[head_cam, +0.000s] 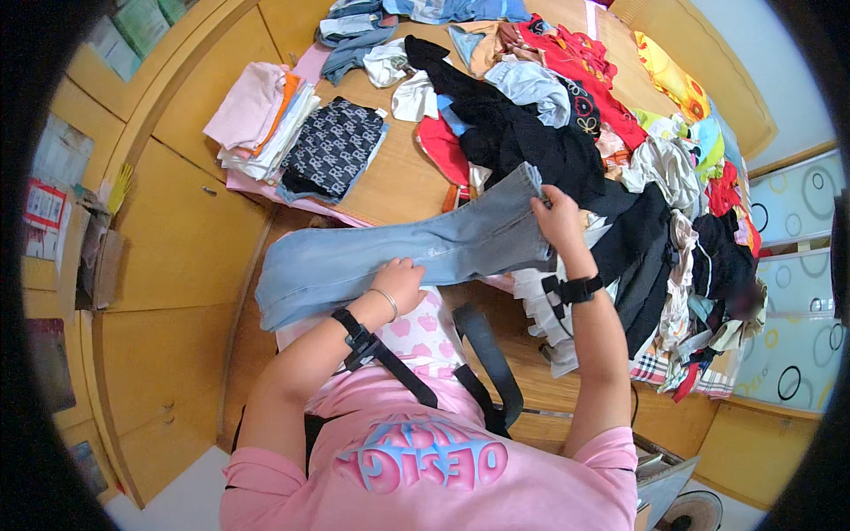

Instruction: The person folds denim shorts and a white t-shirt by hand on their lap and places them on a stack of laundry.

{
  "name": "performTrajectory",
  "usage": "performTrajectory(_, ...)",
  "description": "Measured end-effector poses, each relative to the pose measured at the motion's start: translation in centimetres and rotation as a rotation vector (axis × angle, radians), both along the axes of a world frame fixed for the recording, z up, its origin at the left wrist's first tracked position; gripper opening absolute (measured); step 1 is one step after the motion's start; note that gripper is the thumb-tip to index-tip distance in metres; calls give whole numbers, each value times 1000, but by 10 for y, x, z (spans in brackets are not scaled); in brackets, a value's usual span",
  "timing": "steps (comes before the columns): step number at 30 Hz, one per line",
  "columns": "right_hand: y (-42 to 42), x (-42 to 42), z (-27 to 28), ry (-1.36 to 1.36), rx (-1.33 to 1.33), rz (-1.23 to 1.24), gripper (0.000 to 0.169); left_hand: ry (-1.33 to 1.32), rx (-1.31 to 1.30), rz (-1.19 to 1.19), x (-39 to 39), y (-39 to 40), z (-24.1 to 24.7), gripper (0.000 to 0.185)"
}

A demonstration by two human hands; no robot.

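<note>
Light blue denim jeans [345,249] lie across my lap, stretched out towards the right. My right hand [560,216] grips them at the hem end of a leg, beside the bed's edge. My left hand [398,285] rests on the lower edge of the denim near its middle, with its fingers curled; whether it pinches the cloth is hard to tell. Beyond the jeans, a folded black patterned garment [335,149] lies on the bed beside a stack of folded clothes [249,109] with a pink one on top. A heap of black clothing [531,143] lies just past my right hand.
Loose red clothes [578,56], white garments [667,172] and other mixed clothing cover the bed's right side. Folded jeans [355,43] lie at the far left part. Wooden cabinets [179,226] stand on the left. A fan [694,511] is at the lower right.
</note>
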State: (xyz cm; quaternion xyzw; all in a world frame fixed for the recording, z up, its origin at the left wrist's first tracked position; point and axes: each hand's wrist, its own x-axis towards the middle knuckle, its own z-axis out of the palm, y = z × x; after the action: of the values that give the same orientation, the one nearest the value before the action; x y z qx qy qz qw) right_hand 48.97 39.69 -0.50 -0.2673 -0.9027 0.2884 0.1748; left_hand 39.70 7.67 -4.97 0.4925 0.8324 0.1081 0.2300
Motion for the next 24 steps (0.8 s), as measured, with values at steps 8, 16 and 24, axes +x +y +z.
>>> performTrajectory(8,18,-14,15,-22,42,-58,30,-50,16,87,-7,-12,-33,10)
performTrajectory(16,-60,-37,14,-115,28,71,31,-210,459,209,-25,-47,-36,17)
performTrajectory(24,-184,-99,2,-91,-135,192,27,-437,573,649,-69,-101,-27,19)
